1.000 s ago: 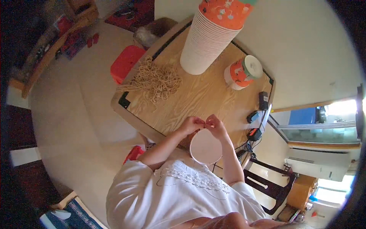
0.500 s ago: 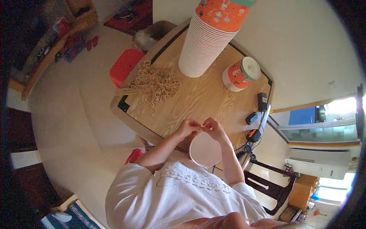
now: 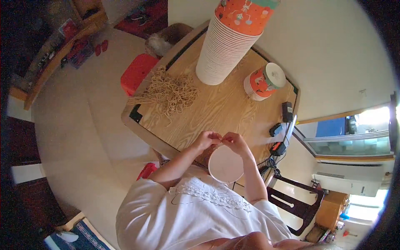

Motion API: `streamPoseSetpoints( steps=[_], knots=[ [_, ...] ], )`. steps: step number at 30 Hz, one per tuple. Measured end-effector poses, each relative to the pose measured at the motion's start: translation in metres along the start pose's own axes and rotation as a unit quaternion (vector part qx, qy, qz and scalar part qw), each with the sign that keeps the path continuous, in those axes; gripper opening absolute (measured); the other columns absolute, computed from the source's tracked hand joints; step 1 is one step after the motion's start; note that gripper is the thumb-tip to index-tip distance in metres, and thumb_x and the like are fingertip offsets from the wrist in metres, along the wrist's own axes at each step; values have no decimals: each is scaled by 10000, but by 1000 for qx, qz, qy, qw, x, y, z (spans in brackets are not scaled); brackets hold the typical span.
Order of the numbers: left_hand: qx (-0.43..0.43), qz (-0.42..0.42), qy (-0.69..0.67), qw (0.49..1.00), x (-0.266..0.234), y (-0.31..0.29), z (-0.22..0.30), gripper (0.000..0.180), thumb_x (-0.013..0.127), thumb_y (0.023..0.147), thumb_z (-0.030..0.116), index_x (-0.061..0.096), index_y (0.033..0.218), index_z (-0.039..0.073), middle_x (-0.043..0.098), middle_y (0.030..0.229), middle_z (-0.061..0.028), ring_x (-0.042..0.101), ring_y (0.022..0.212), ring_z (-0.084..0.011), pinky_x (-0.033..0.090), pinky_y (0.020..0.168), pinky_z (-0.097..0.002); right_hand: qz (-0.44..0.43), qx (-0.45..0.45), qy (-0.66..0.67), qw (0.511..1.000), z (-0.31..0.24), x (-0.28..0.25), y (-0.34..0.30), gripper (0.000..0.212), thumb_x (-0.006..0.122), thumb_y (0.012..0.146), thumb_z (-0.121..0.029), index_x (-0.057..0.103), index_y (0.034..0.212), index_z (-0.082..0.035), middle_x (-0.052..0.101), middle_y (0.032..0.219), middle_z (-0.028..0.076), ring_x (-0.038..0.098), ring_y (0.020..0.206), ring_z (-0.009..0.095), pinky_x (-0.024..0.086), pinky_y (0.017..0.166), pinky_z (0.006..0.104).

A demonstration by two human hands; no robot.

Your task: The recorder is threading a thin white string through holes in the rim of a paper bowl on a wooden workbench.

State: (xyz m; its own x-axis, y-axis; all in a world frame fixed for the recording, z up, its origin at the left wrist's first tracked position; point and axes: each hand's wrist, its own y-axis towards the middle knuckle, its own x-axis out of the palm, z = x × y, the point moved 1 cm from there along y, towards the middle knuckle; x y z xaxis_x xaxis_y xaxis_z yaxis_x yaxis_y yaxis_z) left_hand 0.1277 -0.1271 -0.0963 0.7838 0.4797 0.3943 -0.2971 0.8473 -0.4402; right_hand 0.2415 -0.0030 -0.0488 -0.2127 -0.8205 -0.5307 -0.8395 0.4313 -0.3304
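Close to my body at the table's near edge is a paper tub with a pale round end (image 3: pixel 226 164) facing up; I cannot tell whether this is its opening or its base. My left hand (image 3: pixel 207 141) is at the tub's far rim, fingertips pinched. Beside it, my right hand (image 3: pixel 235 143) pinches too, the fingertips of both hands almost meeting. Whatever they hold is too small to make out. Farther left lies a loose heap of tan twine (image 3: pixel 171 92). A tall stack of nested white paper tubs (image 3: pixel 225 50) rises at the far side, with an orange printed one on top.
A shorter orange printed tub (image 3: pixel 262 85) stands at the table's right. Along the right edge lie a black battery or charger (image 3: pixel 287 111), another dark device (image 3: pixel 275 129) and cables (image 3: pixel 271 162). A red stool (image 3: pixel 139 73) is beyond the left edge; a dark chair (image 3: pixel 296 204) stands right.
My hands have shifted very slightly and still pinch together at the tub's far rim. The twine and the stacked tubs look the same.
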Motion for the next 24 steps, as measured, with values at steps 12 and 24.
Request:
streamPoseSetpoints(
  steps=[12, 24],
  knots=[
    [-9, 26, 59, 998, 2, -6, -2, 148, 617, 782, 150, 618, 879, 38, 603, 768, -26, 552, 689, -124, 450, 628, -262, 0, 21, 31, 999, 0, 8, -4, 53, 595, 767, -68, 591, 781, -18, 576, 676, 7, 494, 619, 72, 407, 559, 224],
    [-72, -34, -209, 975, 10, -7, -16, 152, 534, 838, 171, 590, 782, 41, 590, 713, -31, 549, 626, -126, 449, 590, -264, 25, -55, 68, 996, -3, 6, -3, 19, 549, 780, -21, 546, 780, -2, 585, 712, 51, 553, 689, 117, 442, 612, 254]
  ],
)
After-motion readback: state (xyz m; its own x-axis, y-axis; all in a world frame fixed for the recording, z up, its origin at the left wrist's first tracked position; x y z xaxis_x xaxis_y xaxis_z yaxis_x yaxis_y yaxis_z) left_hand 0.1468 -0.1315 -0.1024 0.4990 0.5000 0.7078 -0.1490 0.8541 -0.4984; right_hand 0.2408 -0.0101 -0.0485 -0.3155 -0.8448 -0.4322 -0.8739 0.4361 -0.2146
